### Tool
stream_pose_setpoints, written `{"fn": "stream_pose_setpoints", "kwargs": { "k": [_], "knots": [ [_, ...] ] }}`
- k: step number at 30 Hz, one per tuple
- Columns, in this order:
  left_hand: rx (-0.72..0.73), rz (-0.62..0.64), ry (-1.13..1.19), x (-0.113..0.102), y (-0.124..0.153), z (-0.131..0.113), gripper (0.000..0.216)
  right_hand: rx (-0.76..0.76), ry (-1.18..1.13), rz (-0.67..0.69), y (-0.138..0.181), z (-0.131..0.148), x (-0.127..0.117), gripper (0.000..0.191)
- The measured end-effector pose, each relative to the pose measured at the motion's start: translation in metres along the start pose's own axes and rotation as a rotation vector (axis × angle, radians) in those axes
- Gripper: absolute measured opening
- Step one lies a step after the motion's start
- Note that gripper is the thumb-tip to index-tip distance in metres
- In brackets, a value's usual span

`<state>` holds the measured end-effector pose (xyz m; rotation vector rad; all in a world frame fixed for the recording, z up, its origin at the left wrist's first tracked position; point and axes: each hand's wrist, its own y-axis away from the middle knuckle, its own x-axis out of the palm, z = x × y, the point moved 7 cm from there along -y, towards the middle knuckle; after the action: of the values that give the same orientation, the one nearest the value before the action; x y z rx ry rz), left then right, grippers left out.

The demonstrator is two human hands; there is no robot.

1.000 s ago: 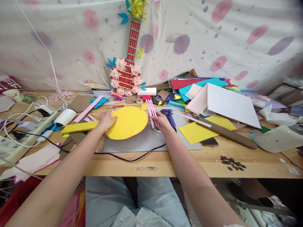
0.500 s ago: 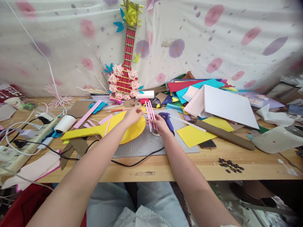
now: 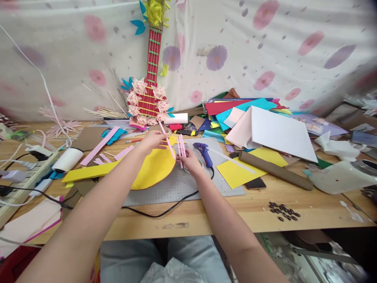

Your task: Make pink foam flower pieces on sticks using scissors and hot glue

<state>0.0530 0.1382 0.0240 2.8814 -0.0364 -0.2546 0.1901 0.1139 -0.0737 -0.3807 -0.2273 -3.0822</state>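
Between the fingers of my left hand (image 3: 153,142) is one thin pink strip (image 3: 167,140), tilted over the yellow guitar-shaped piece (image 3: 154,169). My right hand (image 3: 191,162) grips several more pink strips (image 3: 180,146), held upright side by side just right of the yellow piece's round end. A blue glue gun (image 3: 204,153) rests on the grey cutting mat (image 3: 171,195), right of my right hand. My left forearm hides part of the yellow piece. Behind, a red paper guitar (image 3: 153,57) with pink paper roses leans against the draped cloth.
Coloured sheets and a white board (image 3: 281,129) are piled at the back right. A brown roll (image 3: 275,171) lies before them. Dark oval beads (image 3: 284,211) sit near the front edge. A power strip (image 3: 20,184) with cables is at left; a black cord (image 3: 159,215) crosses the mat.
My left hand has drawn one pink strip away from the bunch, to the left. The remaining strips stay in my right hand. The view has shifted slightly.
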Motion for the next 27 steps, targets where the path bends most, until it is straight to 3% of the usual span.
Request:
{"fn": "stream_pose_setpoints", "kwargs": {
  "k": [5, 9, 18, 27],
  "knots": [
    [-0.144, 0.136, -0.216, -0.014, 0.005, 0.017, 0.018, 0.032, 0.321, 0.046, 0.001, -0.019, 0.013, 0.054],
    [-0.21, 0.146, -0.388, -0.015, 0.011, 0.031, 0.018, -0.028, 0.508, 0.033, 0.002, -0.017, 0.014, 0.056],
    [-0.309, 0.276, -0.59, -0.017, 0.011, 0.04, 0.016, -0.046, 0.543, 0.047, 0.003, -0.015, 0.014, 0.05],
    [-0.323, 0.232, -0.628, -0.052, 0.009, 0.039, 0.008, -0.019, 0.698, -0.022, 0.007, -0.006, 0.013, 0.056]
  ]
}}
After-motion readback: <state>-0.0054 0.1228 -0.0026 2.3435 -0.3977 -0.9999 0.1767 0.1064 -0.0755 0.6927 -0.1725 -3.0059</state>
